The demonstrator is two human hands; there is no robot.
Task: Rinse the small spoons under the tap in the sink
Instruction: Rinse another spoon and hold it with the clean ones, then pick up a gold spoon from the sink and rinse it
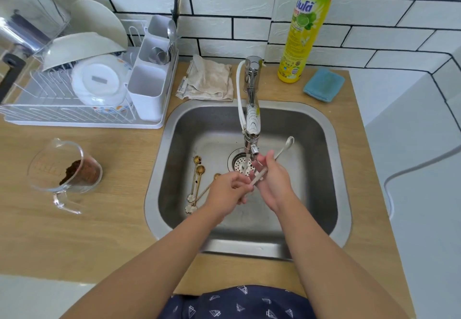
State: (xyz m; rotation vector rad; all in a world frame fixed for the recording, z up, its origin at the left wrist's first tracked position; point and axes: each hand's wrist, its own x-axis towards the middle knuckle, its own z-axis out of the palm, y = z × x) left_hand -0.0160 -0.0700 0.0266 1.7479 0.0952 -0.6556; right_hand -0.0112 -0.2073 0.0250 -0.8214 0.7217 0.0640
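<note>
Counter: my wooden worktop (112,231), sink (331,129) as landmark.
Left of sink: dish rack (82,119), glass jug (64,169).
Behind sink: cloth (209,81), detergent bottle (304,32), blue sponge (324,84).

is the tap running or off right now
Running: a thin stream falls from the tap spout toward the drain strainer, just beside the spoon held in both hands.

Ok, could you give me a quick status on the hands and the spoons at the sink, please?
Left hand and right hand both gripping silver spoon under running tap. Three gold spoons waiting on sink floor. Nothing in the way.
</note>
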